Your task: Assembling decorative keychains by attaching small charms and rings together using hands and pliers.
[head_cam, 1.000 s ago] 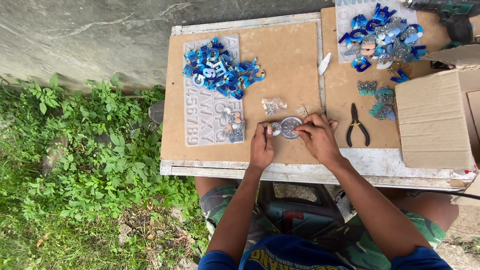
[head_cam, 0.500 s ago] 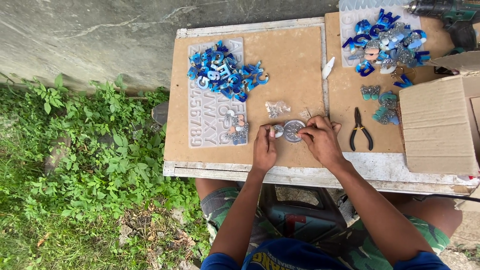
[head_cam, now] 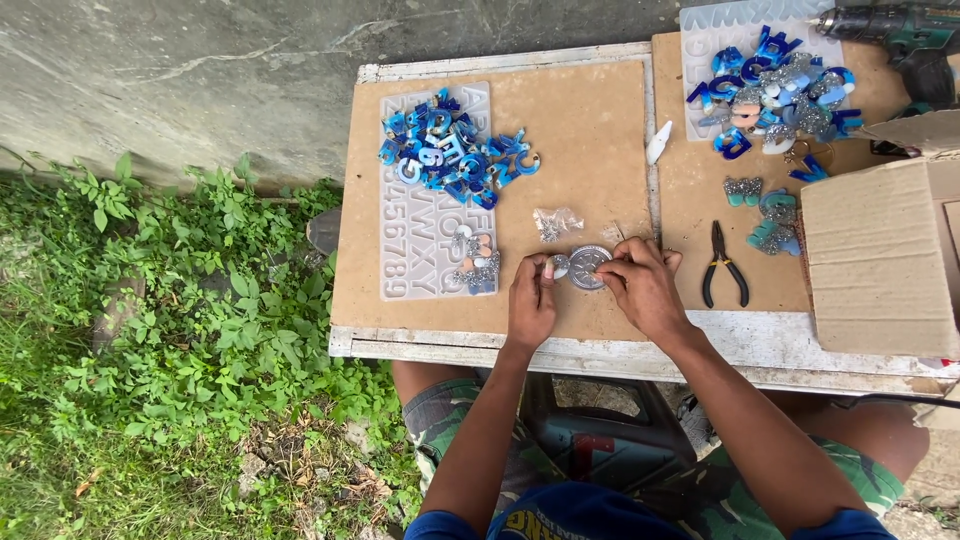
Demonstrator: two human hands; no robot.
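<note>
My left hand (head_cam: 530, 298) rests on the brown board (head_cam: 590, 150) near its front edge and pinches a small pale resin piece (head_cam: 560, 266) between thumb and fingertips. My right hand (head_cam: 640, 285) lies just to its right, fingers curled against a round silver glittery disc (head_cam: 589, 266) that sits on the board between both hands. A small clear bag of metal bits (head_cam: 556, 222) lies just behind the disc.
A clear letter mould (head_cam: 425, 235) carries a pile of blue resin letters (head_cam: 450, 150). More blue and silver letters (head_cam: 775, 90) lie back right. Black pliers (head_cam: 724, 266), a cardboard box (head_cam: 880, 255) and a drill (head_cam: 900, 35) are on the right. Weeds grow at left.
The camera view has shifted slightly. Both hands stay at the disc, fingers working at the small piece; nothing else on the board has moved.
</note>
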